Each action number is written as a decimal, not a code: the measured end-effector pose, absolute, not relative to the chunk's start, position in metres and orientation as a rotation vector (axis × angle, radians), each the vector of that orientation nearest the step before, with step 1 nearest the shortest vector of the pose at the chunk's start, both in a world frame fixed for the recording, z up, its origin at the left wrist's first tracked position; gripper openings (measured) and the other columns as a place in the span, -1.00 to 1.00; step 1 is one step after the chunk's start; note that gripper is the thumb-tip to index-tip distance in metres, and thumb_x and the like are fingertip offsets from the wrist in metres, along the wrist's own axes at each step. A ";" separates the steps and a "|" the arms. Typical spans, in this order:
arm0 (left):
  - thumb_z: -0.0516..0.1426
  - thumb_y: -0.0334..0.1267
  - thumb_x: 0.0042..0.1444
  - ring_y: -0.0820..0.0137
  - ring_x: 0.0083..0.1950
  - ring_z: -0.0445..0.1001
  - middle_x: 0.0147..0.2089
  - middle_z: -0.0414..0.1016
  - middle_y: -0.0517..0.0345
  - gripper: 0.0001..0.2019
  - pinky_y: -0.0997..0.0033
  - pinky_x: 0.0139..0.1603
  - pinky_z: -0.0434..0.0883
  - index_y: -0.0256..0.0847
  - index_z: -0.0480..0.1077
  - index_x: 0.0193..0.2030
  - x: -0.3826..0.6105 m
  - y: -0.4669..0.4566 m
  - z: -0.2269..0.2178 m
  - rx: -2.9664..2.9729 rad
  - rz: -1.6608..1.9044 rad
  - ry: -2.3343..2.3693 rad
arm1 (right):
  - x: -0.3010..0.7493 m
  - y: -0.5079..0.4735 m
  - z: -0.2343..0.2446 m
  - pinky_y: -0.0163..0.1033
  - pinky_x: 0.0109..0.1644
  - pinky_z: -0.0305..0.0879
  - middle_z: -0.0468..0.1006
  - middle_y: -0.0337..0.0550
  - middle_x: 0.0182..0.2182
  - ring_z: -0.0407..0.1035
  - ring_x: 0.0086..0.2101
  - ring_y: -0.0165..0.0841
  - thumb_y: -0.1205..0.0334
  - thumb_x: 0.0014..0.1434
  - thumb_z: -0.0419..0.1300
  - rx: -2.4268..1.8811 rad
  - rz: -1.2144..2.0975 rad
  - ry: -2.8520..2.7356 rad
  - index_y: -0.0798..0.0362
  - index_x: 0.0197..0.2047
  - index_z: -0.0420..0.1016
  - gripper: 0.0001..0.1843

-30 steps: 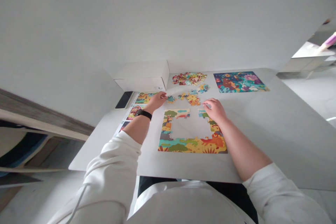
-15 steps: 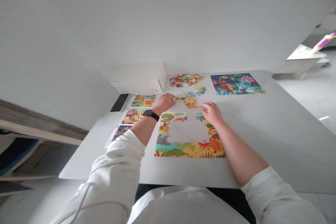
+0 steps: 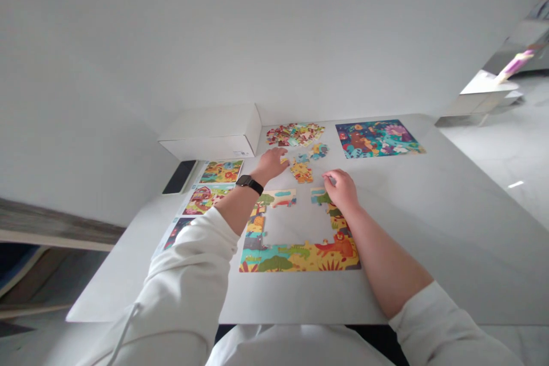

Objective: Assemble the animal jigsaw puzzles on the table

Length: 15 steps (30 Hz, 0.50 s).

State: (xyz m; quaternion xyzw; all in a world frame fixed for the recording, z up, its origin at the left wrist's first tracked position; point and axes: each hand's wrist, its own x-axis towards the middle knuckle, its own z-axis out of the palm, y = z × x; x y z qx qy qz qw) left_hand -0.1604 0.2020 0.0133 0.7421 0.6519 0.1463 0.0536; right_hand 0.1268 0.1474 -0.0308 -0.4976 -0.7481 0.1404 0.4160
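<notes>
- In the head view, the left hand (image 3: 273,163), with a black watch (image 3: 249,183) at its wrist, reaches over the far middle of the white tabletop (image 3: 403,200); its fingers are bent and spread, a small yellow puzzle piece (image 3: 284,160) at their tips, but I cannot tell whether they grip it.
- The right hand (image 3: 341,187) is loosely curled at the far right corner of the partly joined, brightly coloured animal puzzle border (image 3: 295,260), thumb and forefinger drawn together; whether anything sits between them is too small to tell.
- The border lies flat in the near middle, its centre bare and its far edge broken by a gap.
- Beyond it, between the hands, lies an orange-yellow patterned cluster of pieces (image 3: 302,172), with blue-and-yellow pieces (image 3: 319,151) just farther off.
- Farther still is a red-and-cream heap of pieces (image 3: 295,134); a dark blue assembled puzzle (image 3: 380,138) lies to its right.
- At left is a white sheet with three printed pictures (image 3: 206,199).
- The pieces look like light, stiff card, their thin knobs likely to crease; a pinch on opposite plain edges should suit.
- The border probably shifts or parts if pushed sideways, so steady it flat-handed.
</notes>
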 end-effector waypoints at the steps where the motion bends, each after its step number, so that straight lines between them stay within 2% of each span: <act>1: 0.22 -0.15 0.31 0.06 0.30 0.54 0.27 0.61 -0.10 -0.57 0.09 0.37 0.43 -0.17 0.51 0.28 -0.152 0.208 0.014 2.264 0.460 1.948 | 0.127 0.147 -0.030 0.07 0.13 0.53 0.73 -0.02 -0.17 0.59 -0.09 -0.07 0.28 0.32 0.17 -1.251 0.357 -1.860 -0.09 -0.19 0.69 -0.77; 4: 0.27 -0.13 0.29 0.05 0.30 0.56 0.27 0.62 -0.10 -0.54 0.11 0.33 0.46 -0.17 0.47 0.30 -0.120 0.226 0.016 2.270 0.482 1.872 | 0.126 0.147 -0.029 0.07 0.14 0.52 0.73 -0.02 -0.16 0.60 -0.09 -0.06 0.28 0.33 0.15 -1.250 0.374 -1.832 -0.10 -0.19 0.68 -0.76; 8: 0.37 -0.12 0.20 -0.02 0.28 0.58 0.31 0.59 -0.23 -0.40 0.13 0.24 0.49 -0.24 0.40 0.33 -0.081 0.246 0.014 2.222 0.419 1.848 | 0.125 0.146 -0.026 0.05 0.13 0.53 0.72 -0.01 -0.17 0.60 -0.08 -0.06 0.31 0.33 0.14 -1.257 0.381 -1.810 -0.10 -0.19 0.67 -0.75; 15: 0.41 -0.17 0.10 -0.01 0.18 0.63 0.17 0.65 -0.23 -0.36 0.16 0.17 0.51 -0.24 0.38 0.30 -0.063 0.254 0.015 2.246 0.344 1.843 | 0.126 0.147 -0.024 0.02 0.18 0.50 0.72 -0.04 -0.13 0.60 -0.05 -0.10 0.36 0.34 0.14 -1.293 0.433 -1.824 -0.12 -0.17 0.66 -0.73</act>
